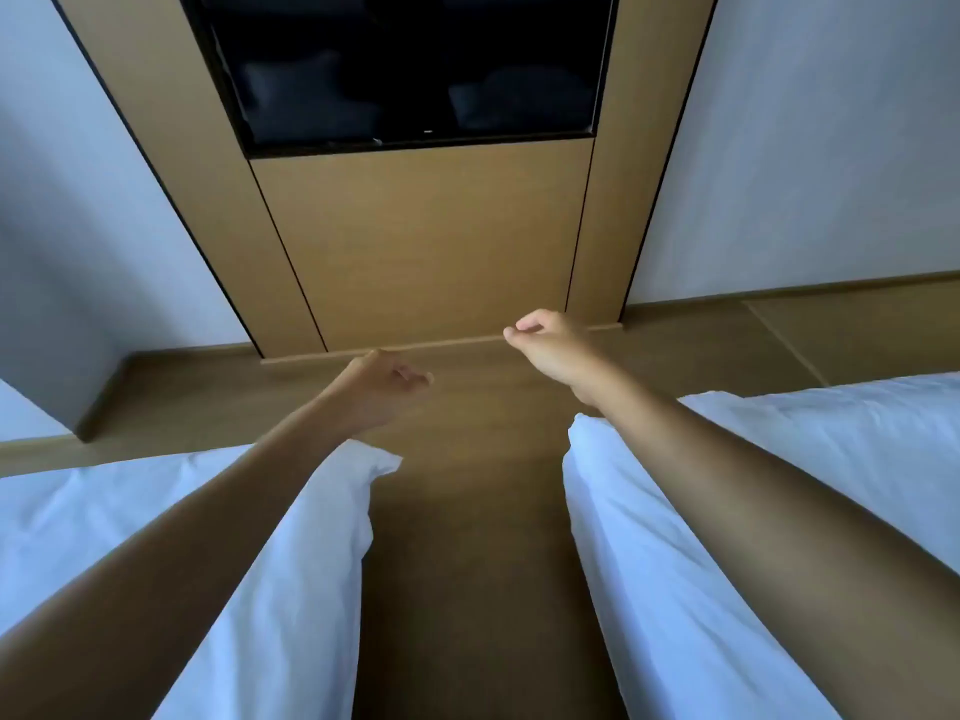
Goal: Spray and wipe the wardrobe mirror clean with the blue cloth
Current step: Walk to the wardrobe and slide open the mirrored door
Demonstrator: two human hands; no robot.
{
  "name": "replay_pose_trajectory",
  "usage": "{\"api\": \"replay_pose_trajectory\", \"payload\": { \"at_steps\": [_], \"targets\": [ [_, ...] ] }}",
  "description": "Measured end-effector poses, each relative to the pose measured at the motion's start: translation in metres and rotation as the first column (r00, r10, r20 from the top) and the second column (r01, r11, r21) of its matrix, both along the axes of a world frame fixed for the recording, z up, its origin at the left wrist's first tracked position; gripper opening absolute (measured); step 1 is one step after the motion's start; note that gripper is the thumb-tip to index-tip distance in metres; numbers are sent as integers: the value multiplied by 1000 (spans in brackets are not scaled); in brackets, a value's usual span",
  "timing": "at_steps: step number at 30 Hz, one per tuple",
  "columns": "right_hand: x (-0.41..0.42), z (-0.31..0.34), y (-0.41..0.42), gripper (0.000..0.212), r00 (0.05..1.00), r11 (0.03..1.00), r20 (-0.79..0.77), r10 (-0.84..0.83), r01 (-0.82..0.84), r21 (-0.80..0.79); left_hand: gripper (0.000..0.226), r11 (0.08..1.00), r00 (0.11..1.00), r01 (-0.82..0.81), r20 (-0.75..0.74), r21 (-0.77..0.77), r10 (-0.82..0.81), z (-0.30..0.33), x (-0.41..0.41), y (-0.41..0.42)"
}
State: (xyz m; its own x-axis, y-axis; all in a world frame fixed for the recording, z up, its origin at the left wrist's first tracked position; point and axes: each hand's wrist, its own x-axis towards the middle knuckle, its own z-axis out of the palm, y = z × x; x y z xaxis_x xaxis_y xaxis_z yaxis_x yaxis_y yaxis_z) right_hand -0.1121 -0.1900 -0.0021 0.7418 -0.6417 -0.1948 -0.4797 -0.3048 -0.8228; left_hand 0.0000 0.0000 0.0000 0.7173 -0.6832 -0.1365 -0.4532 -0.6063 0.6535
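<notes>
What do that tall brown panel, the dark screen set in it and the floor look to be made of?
Panel: likely wood veneer or laminate, matte, with fine even grain. Dark screen: glossy glass or plastic, since it shows faint reflections. Floor: wood or wood-look planks, satin, with a visible seam.

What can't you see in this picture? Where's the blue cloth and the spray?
- Blue cloth, spray bottle and wardrobe mirror: none appears in the head view.
- Dark glossy screen in the wooden wall panel: top cut off by the frame edge.
- Two white beds: hidden partly by the forearms.
- Left hand and right hand: fingers loosely curled, holding nothing.
</notes>
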Motion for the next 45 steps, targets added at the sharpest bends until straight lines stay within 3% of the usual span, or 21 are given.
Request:
{"api": "replay_pose_trajectory", "payload": {
  "at_steps": [13,18,29,34,39,45],
  "targets": [
    [124,-108,-60,34,980,976,-145,-139,161,150,24,990,970,2,-239,139,32,-118,145,-71],
    [182,-140,-71,33,948,939,-212,-236,278,202,23,976,935,97,-355,196,-22,-157,215,-100],
    [242,-184,-123,39,882,855,-316,-350,439,277,20,923,897,202,-440,326,-41,-209,301,-173],
    [251,-205,-187,38,854,804,-334,-399,501,320,21,897,876,286,-471,337,-102,-217,323,-257],
    [255,-219,-287,37,816,774,-328,-475,565,285,25,901,904,282,-406,330,-134,-219,343,-382],
    [237,-211,-410,38,784,760,-369,-499,601,247,27,854,874,407,-411,324,-260,-204,331,-527]
  ]
}}
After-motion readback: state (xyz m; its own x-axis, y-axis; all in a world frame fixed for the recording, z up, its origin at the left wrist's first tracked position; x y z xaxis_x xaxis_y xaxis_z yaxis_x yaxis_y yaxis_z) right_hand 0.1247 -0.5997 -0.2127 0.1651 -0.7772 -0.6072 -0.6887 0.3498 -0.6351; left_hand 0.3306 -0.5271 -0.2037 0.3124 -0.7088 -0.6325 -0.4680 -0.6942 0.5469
